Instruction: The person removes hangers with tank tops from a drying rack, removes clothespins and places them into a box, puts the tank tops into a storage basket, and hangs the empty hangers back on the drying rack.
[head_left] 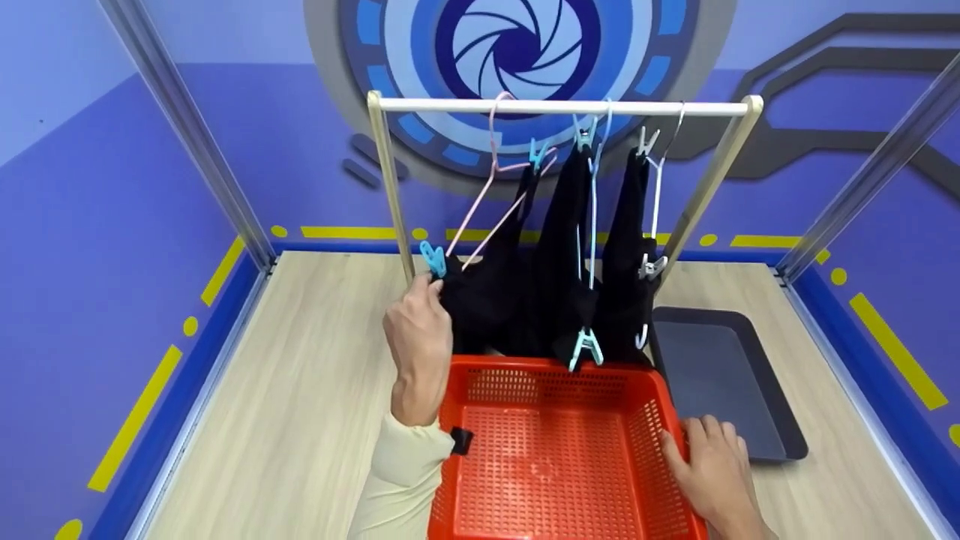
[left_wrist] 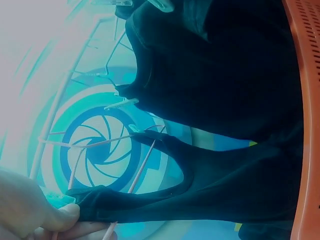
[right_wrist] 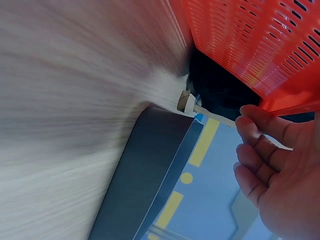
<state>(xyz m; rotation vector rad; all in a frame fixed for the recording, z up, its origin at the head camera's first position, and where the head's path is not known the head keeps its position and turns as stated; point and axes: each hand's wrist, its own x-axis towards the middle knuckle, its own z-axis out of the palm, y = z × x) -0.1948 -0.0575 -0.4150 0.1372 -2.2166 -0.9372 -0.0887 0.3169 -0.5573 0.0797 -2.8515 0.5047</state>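
Note:
My left hand [head_left: 420,330] pinches the corner of a black top [head_left: 487,300] between thumb and fingers, right below a blue clothespin [head_left: 433,259]. The top hangs from a pink hanger [head_left: 471,214], and a second blue clothespin [head_left: 537,153] clips its other shoulder. Thumb and fingertips meet at the cloth in the left wrist view, with the hanger's wire close by. Beside the right rim of a red plastic basket [head_left: 551,363] is my right hand [head_left: 712,465]. Its fingers [right_wrist: 270,155] are loosely bent outside the basket, the thumb over the rim.
Two more black garments hang on a blue hanger [head_left: 593,225] and a white hanger [head_left: 658,199], both with clothespins. A rack with a white rail [head_left: 450,105] carries all three hangers behind the basket. On the right lies a dark grey tray [head_left: 720,382] on the wooden table [head_left: 300,420].

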